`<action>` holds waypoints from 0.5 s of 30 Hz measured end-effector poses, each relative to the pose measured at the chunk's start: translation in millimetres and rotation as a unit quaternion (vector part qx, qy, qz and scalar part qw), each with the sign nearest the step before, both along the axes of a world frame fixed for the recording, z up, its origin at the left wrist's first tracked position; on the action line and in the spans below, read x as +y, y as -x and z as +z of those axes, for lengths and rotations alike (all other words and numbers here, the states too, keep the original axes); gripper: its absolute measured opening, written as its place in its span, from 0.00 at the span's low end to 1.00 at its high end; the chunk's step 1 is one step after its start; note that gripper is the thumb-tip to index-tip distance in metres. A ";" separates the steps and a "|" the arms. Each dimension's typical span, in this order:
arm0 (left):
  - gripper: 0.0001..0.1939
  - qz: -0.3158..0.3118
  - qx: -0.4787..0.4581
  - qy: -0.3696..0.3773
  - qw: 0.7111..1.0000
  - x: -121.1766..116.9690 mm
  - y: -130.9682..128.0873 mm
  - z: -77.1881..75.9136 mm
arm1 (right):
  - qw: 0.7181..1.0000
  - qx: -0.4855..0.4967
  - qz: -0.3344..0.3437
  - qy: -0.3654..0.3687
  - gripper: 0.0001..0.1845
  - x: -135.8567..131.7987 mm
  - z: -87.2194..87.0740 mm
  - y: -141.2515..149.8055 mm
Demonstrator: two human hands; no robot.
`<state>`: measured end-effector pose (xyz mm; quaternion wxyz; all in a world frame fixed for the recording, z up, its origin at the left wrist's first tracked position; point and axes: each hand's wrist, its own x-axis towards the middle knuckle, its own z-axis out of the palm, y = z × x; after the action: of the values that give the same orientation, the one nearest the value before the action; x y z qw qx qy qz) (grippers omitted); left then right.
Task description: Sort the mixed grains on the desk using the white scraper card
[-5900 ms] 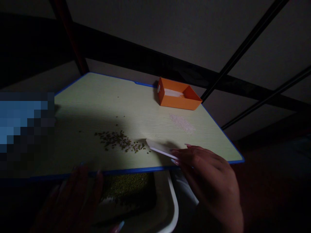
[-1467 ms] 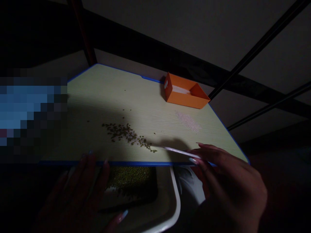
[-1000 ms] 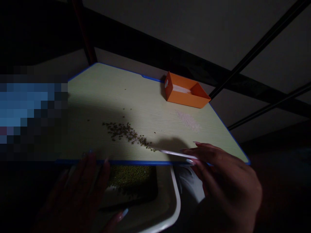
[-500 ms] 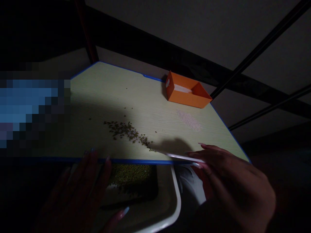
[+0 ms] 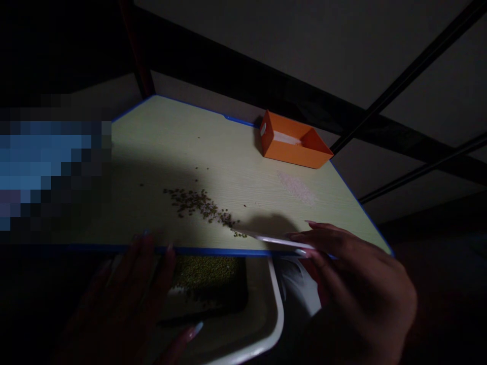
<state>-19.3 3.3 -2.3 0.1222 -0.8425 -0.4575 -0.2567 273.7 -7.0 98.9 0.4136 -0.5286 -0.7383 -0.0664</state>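
Note:
My right hand [image 5: 353, 274] pinches a thin, flat white strip [image 5: 279, 241] whose far end lies at the right end of a scattered pile of small green beans [image 5: 198, 204], which look like mung beans. Pale grains are mixed in among the beans. All of this lies on a light board [image 5: 152, 152] with a blue edge. My left hand [image 5: 133, 289] is spread, dim in shadow, with fingertips at the board's near edge. Below it stands a white tub [image 5: 277, 314] with many more green beans [image 5: 207, 274] inside.
An orange open box [image 5: 299, 152] with pale grains inside stands at the board's back right. A patch of pale grains [image 5: 297, 187] lies in front of it. A few stray beans dot the board. A blurred-out blue screen-like area [image 5: 45, 162] covers the left.
The strip has gone from left of centre to the right end of the bean pile, and a few beans there lie further right. The whole view has shifted somewhat. My left hand stays spread.

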 end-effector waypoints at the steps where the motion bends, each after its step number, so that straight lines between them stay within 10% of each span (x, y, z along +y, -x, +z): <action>1: 0.47 0.003 -0.001 0.003 1.000 0.0 -0.2 -0.4 | 1.000 -0.005 0.005 0.001 0.12 -0.5 0.6 -1.0; 15: 0.45 0.011 -0.008 0.013 1.000 -2.6 0.3 -3.7 | 0.999 -0.010 0.039 0.008 0.19 -4.0 6.7 -4.3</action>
<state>-19.6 0.7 -6.0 0.1108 -0.8367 -0.4710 -0.2565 278.0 -10.9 105.6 0.4039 -0.5023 -0.7629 -0.0498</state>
